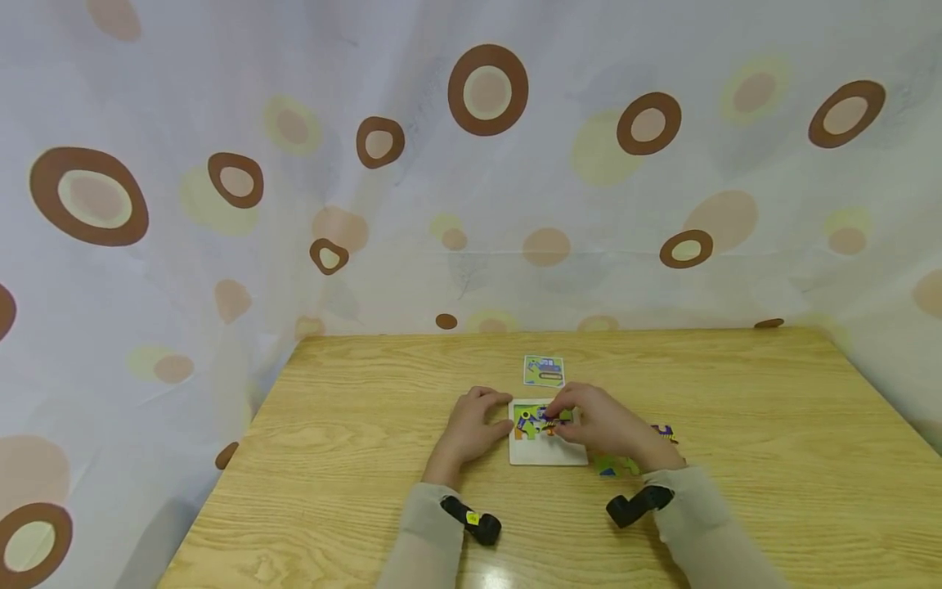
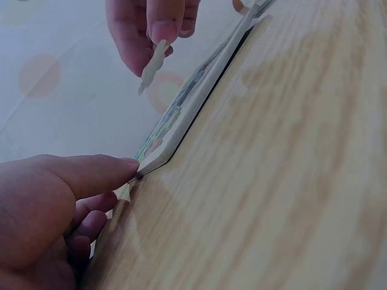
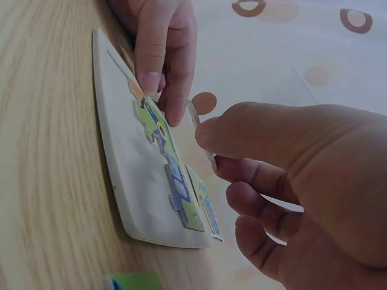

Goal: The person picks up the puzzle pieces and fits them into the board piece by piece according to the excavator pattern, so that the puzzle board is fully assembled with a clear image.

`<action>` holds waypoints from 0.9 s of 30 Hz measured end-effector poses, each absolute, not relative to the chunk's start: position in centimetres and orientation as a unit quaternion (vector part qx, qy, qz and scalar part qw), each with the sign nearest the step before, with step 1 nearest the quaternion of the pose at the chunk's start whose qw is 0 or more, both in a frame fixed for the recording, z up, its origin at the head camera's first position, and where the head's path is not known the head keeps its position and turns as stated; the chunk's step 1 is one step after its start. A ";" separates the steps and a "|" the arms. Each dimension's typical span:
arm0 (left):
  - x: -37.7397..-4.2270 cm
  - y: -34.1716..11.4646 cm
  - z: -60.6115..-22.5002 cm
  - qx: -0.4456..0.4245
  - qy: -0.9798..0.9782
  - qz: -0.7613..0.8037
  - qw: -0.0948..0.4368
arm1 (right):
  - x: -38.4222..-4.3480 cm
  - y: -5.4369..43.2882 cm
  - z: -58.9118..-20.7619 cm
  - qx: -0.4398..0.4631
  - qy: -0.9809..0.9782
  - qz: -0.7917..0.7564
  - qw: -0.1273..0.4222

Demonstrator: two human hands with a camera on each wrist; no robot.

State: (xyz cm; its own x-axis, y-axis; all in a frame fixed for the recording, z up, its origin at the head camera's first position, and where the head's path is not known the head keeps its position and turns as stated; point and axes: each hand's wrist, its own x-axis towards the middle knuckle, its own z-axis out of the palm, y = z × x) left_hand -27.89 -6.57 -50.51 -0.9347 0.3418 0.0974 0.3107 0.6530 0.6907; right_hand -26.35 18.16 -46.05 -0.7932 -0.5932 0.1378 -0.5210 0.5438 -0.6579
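Note:
A white puzzle tray (image 1: 545,456) lies on the table, its upper part filled with joined, colourful jigsaw pieces (image 1: 524,419) in green, blue and orange. At its left edge is my left hand (image 1: 469,424), fingers spread and nearly straight, with the thumb touching the tray's corner in the left wrist view. My right hand (image 1: 602,419) is over the tray's right side. Between thumb and index finger it pinches a thin puzzle piece (image 2: 154,67), seen edge-on and held above the tray in both wrist views.
Behind the tray lies a small picture card (image 1: 544,371) with a colourful vehicle drawing. Loose puzzle pieces (image 1: 616,467) lie right of the tray, partly hidden by the right forearm. A patterned curtain (image 1: 412,204) hangs along the back of the wooden table (image 1: 353,458).

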 end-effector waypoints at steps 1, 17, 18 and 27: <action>-27.9 -6.6 -50.6 0.180 0.909 0.376 0.020 | -26.4 18.1 -46.1 -0.317 0.877 -0.356 0.053; -28.0 -6.6 -50.7 0.179 0.910 0.374 0.015 | -26.8 17.4 -47.8 -0.323 0.882 -0.338 0.065; -28.0 -6.6 -50.7 0.179 0.910 0.374 0.015 | -26.8 17.4 -47.8 -0.323 0.882 -0.336 0.064; -28.0 -6.6 -50.7 0.184 0.910 0.372 0.014 | -26.8 17.3 -48.0 -0.316 0.887 -0.332 0.059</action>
State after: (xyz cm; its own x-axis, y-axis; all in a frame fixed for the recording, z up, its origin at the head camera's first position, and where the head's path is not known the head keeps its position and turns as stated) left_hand -28.04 -6.62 -50.70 -0.9318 0.3452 0.1121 0.3250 0.6559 0.6813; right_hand -26.80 17.25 -47.96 -0.7928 -0.6002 0.1060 -0.5221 0.5789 -0.6263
